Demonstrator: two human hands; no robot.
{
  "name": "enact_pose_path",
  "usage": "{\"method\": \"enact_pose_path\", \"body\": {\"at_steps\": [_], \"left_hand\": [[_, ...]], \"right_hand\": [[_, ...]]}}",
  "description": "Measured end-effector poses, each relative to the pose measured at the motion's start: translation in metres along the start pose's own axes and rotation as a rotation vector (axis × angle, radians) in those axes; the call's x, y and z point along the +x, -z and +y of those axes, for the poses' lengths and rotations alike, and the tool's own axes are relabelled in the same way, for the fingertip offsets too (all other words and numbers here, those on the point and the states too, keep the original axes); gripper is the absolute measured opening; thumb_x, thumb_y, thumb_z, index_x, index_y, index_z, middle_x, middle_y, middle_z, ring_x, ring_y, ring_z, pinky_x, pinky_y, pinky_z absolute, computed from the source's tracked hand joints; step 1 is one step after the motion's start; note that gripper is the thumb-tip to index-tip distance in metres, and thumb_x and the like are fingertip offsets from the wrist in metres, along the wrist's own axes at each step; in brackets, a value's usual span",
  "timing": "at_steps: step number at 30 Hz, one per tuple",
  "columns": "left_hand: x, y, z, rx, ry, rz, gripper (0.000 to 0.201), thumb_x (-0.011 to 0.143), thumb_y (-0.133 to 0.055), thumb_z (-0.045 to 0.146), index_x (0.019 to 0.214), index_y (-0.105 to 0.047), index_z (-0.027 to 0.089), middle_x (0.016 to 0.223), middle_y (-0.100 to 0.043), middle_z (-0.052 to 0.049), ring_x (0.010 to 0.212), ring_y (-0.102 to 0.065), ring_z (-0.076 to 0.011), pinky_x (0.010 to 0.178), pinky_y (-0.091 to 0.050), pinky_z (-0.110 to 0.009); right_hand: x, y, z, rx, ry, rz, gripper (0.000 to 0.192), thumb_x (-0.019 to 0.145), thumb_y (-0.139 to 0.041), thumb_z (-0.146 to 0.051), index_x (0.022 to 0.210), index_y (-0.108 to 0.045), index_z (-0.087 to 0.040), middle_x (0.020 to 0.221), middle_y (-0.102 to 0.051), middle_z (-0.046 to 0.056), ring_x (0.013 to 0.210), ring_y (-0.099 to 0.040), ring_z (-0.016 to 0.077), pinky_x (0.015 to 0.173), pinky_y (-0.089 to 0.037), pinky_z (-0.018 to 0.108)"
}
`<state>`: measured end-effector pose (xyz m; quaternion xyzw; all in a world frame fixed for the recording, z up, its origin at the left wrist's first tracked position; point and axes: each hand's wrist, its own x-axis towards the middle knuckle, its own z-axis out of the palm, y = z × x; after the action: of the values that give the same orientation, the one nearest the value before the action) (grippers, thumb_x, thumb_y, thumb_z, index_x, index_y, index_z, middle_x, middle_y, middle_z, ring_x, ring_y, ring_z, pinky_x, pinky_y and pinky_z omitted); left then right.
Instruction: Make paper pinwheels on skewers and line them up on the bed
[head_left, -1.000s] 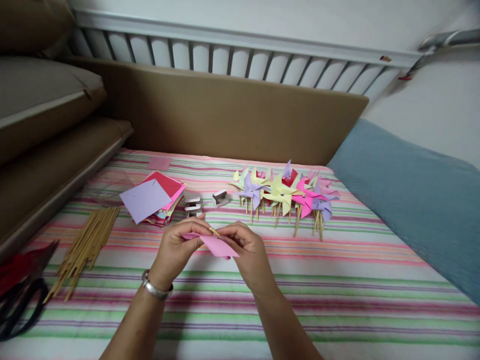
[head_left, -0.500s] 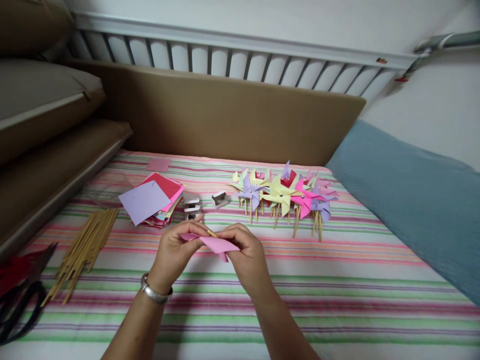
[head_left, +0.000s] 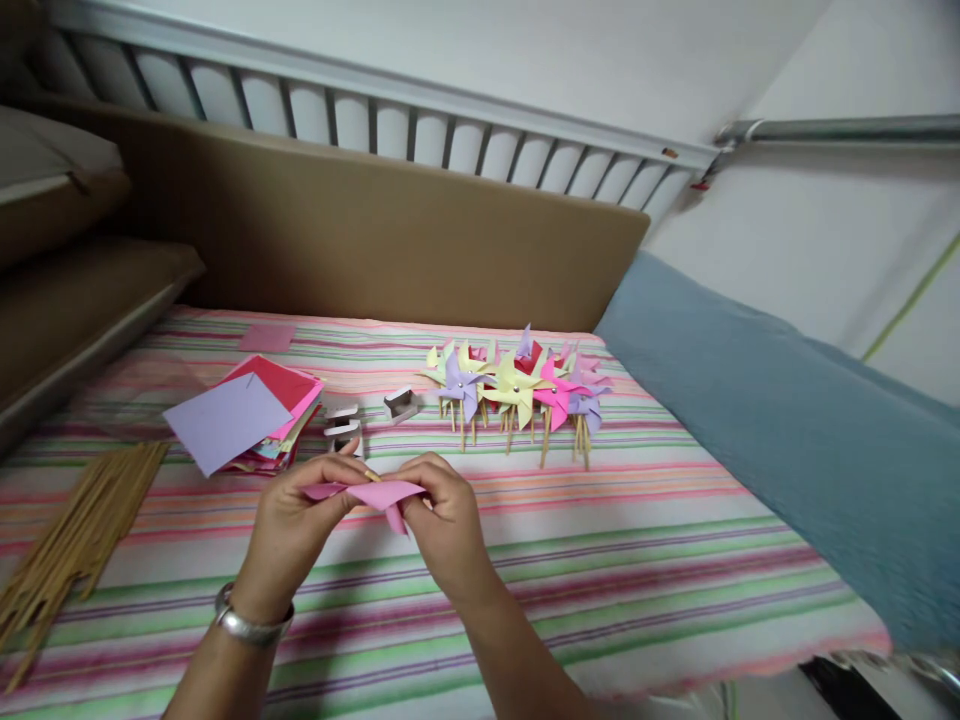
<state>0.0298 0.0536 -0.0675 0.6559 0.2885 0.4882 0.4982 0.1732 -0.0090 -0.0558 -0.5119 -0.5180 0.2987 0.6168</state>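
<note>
A person's left hand point(head_left: 296, 520) and right hand point(head_left: 444, 515) meet over a striped bed sheet point(head_left: 637, 560), both pinching a pink paper square point(head_left: 373, 494) held just above the cloth. The left thumb and fingers grip its left edge; the right fingers close on the right side, where a flap now turns downward. A second ago the sheet lay flatter between the hands, so the fold appears to be deepening. The tip of a thin wooden stick point(head_left: 372, 476) shows just behind the paper at the fingertips.

The view has also swung to the right since then, pushing everything leftward in the frame. Beyond the pink square, to its right, stands a cluster of finished paper pinwheels point(head_left: 517, 388) in yellow, purple and pink. Just behind it lie small white boxes point(head_left: 343, 430), contents not visible. To its left rests a stack of coloured paper squares point(head_left: 244, 418), purple on top, and farther left a bundle of bamboo sticks point(head_left: 71, 535). A silver bangle point(head_left: 251, 625) circles the left wrist.
</note>
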Motion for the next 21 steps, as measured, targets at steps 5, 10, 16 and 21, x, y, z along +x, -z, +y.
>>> {"method": "enact_pose_path", "body": {"at_steps": [5, 10, 16, 21], "left_hand": [[0.000, 0.001, -0.005, -0.021, 0.065, 0.052, 0.003, 0.066, -0.072, 0.021, 0.066, -0.069, 0.020, 0.082, -0.070, -0.004, 0.087, -0.063, -0.0210, 0.101, -0.037, -0.043], [0.002, 0.001, -0.010, -0.166, 0.201, 0.101, 0.011, 0.060, -0.076, 0.022, 0.064, -0.068, 0.018, 0.080, -0.070, -0.006, 0.088, -0.064, -0.0243, 0.093, -0.043, -0.043], [0.007, 0.010, -0.017, -0.281, 0.249, 0.255, 0.016, 0.059, -0.077, 0.021, 0.069, -0.066, 0.017, 0.071, -0.066, -0.001, 0.075, -0.062, -0.0176, 0.074, -0.051, -0.030], [0.011, 0.013, -0.019, -0.371, 0.323, 0.315, 0.021, 0.057, -0.078, 0.018, 0.074, -0.065, 0.018, 0.078, -0.065, 0.001, 0.072, -0.060, -0.0129, 0.072, -0.051, -0.025]], "right_hand": [[0.000, 0.000, 0.003, 0.001, -0.031, -0.015, 0.022, 0.073, -0.055, -0.006, 0.077, -0.071, -0.021, 0.076, -0.061, 0.001, 0.073, -0.059, 0.0130, 0.066, -0.046, 0.024], [0.004, 0.000, 0.006, -0.032, -0.064, -0.041, 0.022, 0.072, -0.053, -0.006, 0.076, -0.069, -0.020, 0.075, -0.061, 0.001, 0.074, -0.059, 0.0131, 0.069, -0.047, 0.024], [0.006, 0.008, 0.022, -0.154, -0.157, -0.110, 0.016, 0.071, -0.059, -0.009, 0.077, -0.070, -0.020, 0.074, -0.063, 0.000, 0.070, -0.058, 0.0123, 0.064, -0.045, 0.022], [0.005, 0.013, 0.035, -0.284, -0.112, -0.118, 0.010, 0.070, -0.065, -0.012, 0.071, -0.070, -0.021, 0.067, -0.059, -0.002, 0.066, -0.055, 0.0115, 0.061, -0.042, 0.021]]}}
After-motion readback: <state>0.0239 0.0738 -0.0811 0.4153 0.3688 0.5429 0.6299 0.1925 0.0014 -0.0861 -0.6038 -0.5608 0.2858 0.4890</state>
